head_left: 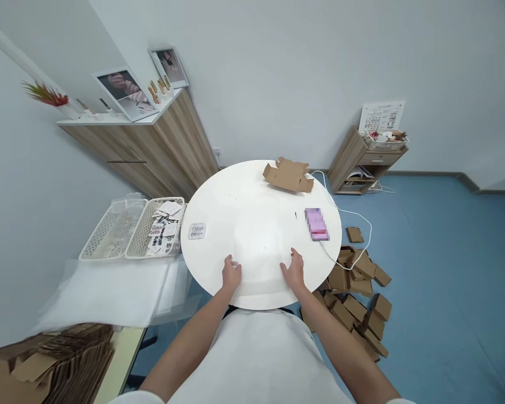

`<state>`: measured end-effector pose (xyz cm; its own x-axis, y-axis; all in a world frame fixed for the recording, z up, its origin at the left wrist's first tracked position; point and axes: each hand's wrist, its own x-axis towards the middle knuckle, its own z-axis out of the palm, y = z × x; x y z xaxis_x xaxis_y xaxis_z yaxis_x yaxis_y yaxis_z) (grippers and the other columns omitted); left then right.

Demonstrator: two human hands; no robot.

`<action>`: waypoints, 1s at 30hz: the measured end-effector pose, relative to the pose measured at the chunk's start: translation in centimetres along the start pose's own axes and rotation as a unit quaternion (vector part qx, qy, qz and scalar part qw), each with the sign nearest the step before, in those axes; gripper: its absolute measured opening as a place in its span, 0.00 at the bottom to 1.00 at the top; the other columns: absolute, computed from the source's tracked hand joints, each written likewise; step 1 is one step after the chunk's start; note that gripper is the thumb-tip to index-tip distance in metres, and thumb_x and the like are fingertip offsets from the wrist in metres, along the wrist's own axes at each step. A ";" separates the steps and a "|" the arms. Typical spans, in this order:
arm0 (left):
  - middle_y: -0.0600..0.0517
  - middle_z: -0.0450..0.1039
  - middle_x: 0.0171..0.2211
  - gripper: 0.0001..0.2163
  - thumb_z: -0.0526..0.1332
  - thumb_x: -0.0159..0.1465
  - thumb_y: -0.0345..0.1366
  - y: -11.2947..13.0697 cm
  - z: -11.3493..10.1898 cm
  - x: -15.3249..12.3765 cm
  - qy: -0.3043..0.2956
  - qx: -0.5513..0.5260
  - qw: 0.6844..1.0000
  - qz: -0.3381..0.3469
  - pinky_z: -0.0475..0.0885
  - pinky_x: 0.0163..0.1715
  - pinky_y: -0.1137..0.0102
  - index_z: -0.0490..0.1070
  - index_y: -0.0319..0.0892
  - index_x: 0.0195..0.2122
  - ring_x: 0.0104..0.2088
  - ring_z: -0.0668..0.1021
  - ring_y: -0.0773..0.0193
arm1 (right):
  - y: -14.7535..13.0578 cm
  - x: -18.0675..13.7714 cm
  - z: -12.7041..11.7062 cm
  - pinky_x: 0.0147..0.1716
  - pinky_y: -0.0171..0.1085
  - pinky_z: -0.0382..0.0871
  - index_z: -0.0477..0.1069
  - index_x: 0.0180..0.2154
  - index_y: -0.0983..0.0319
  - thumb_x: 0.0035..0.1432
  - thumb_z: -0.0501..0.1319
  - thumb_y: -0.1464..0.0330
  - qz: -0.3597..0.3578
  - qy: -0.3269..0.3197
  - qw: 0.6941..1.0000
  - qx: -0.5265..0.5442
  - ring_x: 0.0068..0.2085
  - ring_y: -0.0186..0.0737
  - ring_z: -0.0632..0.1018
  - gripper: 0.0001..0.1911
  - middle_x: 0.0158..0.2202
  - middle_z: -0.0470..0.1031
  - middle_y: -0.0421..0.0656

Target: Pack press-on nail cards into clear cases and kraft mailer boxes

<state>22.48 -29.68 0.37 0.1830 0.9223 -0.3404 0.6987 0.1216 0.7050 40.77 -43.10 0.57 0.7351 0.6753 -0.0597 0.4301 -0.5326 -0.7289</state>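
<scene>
On the white oval table [210, 196] a thin, translucent white sheet [261, 247] lies before me, its edges faint against the tabletop. My left hand [231, 273] rests by the sheet's left edge, thumb and forefinger apart. By the right edge is my right hand [293, 271], its thumb turned inward and its fingers spread from it. Whether either hand touches the sheet is hard to make out. Left of the sheet sits a small clear case [197, 230] with small items in it. An unfolded brown cardboard box [289, 175] lies at the table's far side.
A phone [317, 224] with a white cable [349, 212] lies at the right. Folded brown boxes [356, 308] are heaped on the floor. At the left stand a basket of cards [141, 241], a basket of clear cases [96, 241] and stacked white sheets [109, 292].
</scene>
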 end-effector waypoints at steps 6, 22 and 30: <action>0.38 0.60 0.51 0.25 0.53 0.58 0.37 0.1 -0.2 -0.9 0.065 0.117 0.990 0.050 0.62 0.47 0.61 0.50 0.35 0.56 0.51 0.65 0.53 | -0.7 -1.3 0.8 0.52 0.46 0.51 0.58 0.52 0.61 0.51 0.54 0.66 -0.161 -0.128 0.962 -0.181 0.57 0.49 0.57 0.24 0.56 0.56 0.49; 0.42 0.52 0.58 0.21 0.51 0.58 0.38 -0.9 -1.0 -2.9 -0.057 0.344 0.902 0.256 0.50 0.52 0.53 0.58 0.42 0.54 0.59 0.53 0.51 | -0.3 -0.9 1.4 0.50 0.51 0.50 0.59 0.50 0.61 0.54 0.50 0.58 -0.147 -0.105 0.965 -0.189 0.56 0.52 0.57 0.23 0.58 0.53 0.52; 0.42 0.50 0.59 0.21 0.50 0.60 0.43 -1.9 -4.2 -0.1 -0.006 0.248 0.944 0.216 0.52 0.52 0.52 0.57 0.44 0.54 0.59 0.53 0.50 | -4.4 -0.6 3.7 0.50 0.53 0.52 0.57 0.52 0.60 0.56 0.48 0.62 -0.157 -0.043 0.979 -0.121 0.57 0.52 0.55 0.22 0.58 0.52 0.50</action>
<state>18.22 -28.50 1.66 0.5304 0.8422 -0.0966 0.7947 -0.4543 0.4026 36.44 -39.28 1.26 0.5048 0.8599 0.0758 0.7469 -0.3910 -0.5378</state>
